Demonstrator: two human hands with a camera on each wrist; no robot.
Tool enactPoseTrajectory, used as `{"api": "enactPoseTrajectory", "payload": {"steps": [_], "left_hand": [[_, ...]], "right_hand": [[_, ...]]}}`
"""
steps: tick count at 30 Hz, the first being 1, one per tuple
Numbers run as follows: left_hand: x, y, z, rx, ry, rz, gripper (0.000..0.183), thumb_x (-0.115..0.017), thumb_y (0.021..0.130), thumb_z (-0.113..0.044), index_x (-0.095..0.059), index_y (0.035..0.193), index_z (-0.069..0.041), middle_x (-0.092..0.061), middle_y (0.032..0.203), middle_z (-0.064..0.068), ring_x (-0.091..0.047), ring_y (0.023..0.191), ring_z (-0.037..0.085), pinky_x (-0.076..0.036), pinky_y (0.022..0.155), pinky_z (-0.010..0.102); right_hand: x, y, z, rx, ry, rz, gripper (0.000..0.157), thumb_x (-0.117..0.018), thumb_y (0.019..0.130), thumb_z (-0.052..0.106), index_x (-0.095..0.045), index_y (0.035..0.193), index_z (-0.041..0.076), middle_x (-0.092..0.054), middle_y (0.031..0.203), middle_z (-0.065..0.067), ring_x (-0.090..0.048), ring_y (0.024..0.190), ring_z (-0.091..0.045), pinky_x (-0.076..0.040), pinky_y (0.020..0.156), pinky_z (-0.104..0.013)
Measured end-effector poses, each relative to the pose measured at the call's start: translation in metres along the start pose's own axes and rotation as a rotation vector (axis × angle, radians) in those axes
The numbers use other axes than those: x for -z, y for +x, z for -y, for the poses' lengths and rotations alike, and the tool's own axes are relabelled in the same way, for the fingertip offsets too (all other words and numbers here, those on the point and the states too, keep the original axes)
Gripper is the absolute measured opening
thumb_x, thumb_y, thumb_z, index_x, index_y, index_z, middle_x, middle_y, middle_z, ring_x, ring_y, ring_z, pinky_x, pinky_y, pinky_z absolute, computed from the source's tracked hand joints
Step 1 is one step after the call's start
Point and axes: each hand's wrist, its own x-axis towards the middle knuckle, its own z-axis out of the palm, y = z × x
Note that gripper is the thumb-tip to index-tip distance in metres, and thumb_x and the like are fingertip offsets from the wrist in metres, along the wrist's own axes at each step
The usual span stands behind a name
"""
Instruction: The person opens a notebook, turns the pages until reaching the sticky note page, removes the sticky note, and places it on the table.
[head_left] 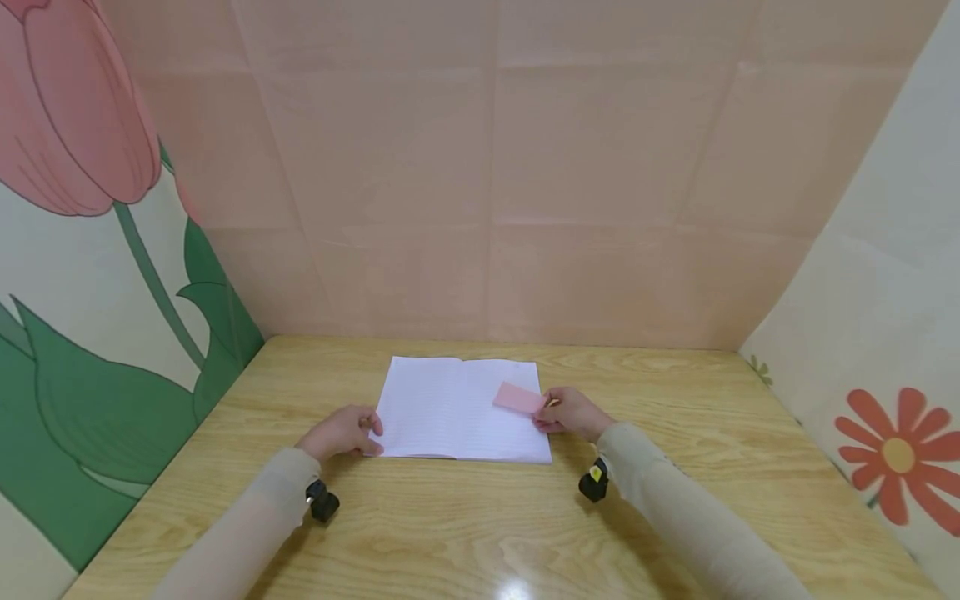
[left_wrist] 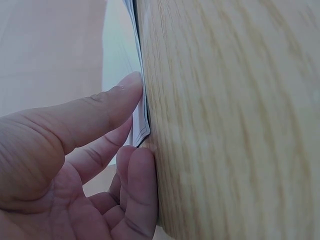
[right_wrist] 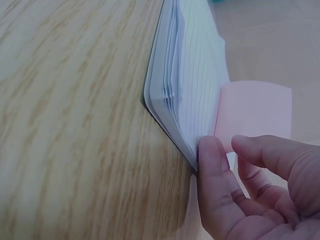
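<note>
An open lined notebook (head_left: 420, 408) lies on the wooden table, its pages white. At its lower left corner, my left hand (head_left: 345, 432) holds the edge. The left wrist view shows the thumb (left_wrist: 112, 102) on the page and the other fingers curled beside the corner. My right hand (head_left: 573, 412) is at the right edge of the right page. Between thumb and fingers it pinches a pink sticky note (head_left: 517, 397), which reaches over that page. In the right wrist view the pink note (right_wrist: 257, 110) stands tilted up from the lined page, and some fingertips touch the notebook's edge.
Bare wooden tabletop (head_left: 450, 533) surrounds the notebook. A plain pinkish backdrop (head_left: 487, 167) rises behind the table. Side panels show a painted tulip (head_left: 75, 108) at left and a red flower (head_left: 896, 454) at right. A small black camera sits on each wrist.
</note>
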Motion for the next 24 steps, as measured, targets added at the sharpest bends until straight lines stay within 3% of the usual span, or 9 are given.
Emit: {"api": "enactPoseTrajectory", "payload": {"steps": [24], "left_hand": [[-0.0004, 0.0008, -0.0002, 0.016, 0.007, -0.009, 0.023, -0.080, 0.076, -0.008, -0.062, 0.091, -0.007, -0.048, 0.074, 0.002, -0.048, 0.064, 0.017, -0.041, 0.059, 0.025]], "right_hand": [[0.0009, -0.0004, 0.0020, -0.037, 0.032, 0.000, 0.005, -0.053, 0.094, -0.008, -0.049, 0.092, -0.005, -0.061, 0.092, -0.013, -0.063, 0.084, -0.014, -0.055, 0.084, -0.031]]}}
